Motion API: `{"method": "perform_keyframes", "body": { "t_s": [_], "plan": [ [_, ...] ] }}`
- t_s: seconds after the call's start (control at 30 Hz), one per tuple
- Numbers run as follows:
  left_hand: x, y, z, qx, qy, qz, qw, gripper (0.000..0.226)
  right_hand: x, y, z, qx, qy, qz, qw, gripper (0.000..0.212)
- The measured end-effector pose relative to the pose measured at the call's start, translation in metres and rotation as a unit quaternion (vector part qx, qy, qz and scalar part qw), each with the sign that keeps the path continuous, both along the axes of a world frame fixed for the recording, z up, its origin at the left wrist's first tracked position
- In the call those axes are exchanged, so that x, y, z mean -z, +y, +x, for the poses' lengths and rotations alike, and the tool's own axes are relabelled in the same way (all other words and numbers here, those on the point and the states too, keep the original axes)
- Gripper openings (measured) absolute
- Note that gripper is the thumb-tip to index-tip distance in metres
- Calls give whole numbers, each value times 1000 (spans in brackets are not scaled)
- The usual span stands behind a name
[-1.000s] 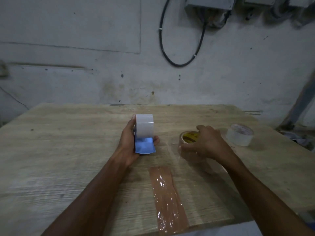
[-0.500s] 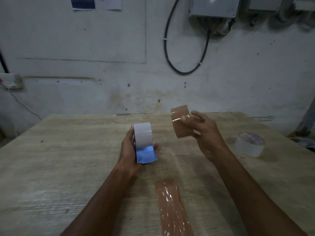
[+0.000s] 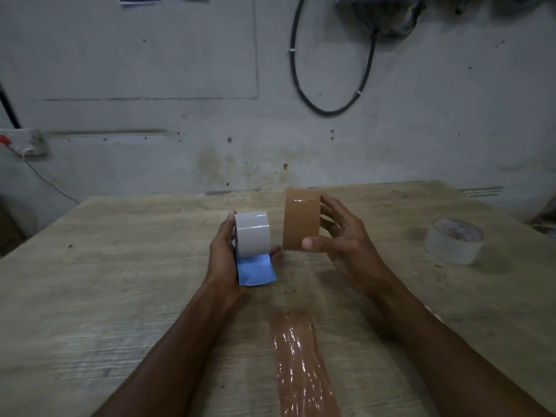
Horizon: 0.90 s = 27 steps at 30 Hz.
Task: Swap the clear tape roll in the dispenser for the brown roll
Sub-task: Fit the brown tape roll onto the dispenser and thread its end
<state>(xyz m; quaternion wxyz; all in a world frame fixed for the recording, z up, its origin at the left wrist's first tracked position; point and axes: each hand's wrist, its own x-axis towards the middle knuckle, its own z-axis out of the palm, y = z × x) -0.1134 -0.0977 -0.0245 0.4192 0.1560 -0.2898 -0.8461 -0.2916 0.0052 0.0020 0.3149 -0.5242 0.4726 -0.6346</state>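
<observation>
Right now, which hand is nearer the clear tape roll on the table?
Right. The right hand, gripping the brown roll, is left of the clear tape roll; the left hand, holding the dispenser, is farther left.

You hold the dispenser [image 3: 252, 251] just left of the gripped roll [image 3: 301, 224] above the counter [image 3: 120, 296]; the loose roll [image 3: 454, 240] lies on it, far right.

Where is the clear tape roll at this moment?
In the head view, the clear tape roll lies flat on the wooden table at the right, apart from the right hand, which holds the brown roll.
</observation>
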Motion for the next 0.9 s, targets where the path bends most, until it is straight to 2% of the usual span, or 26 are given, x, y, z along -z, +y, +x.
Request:
{"method": "perform_keyframes", "body": {
  "t_s": [0.1,0.23,0.4,0.67,0.8,0.9],
  "plan": [
    [-2,4,2,-9,-48,-21,999,44,1,0,5,-16,9,-1,1000,87],
    [-5,6,3,-37,-83,-43,995,41,3,-2,11,-58,-24,9,998,72],
    [-4,8,2,-54,-139,-66,987,42,7,-4,16,-92,-40,32,994,75],
    [-6,10,2,-61,-154,-82,983,40,7,-3,18,-120,-78,26,989,64],
    [-10,15,1,-61,-180,-91,977,70,8,-1,22,-131,-45,55,989,62],
    [-9,15,0,-61,-188,-95,976,75,10,-2,27,-120,-31,59,991,59]
  ]
}}
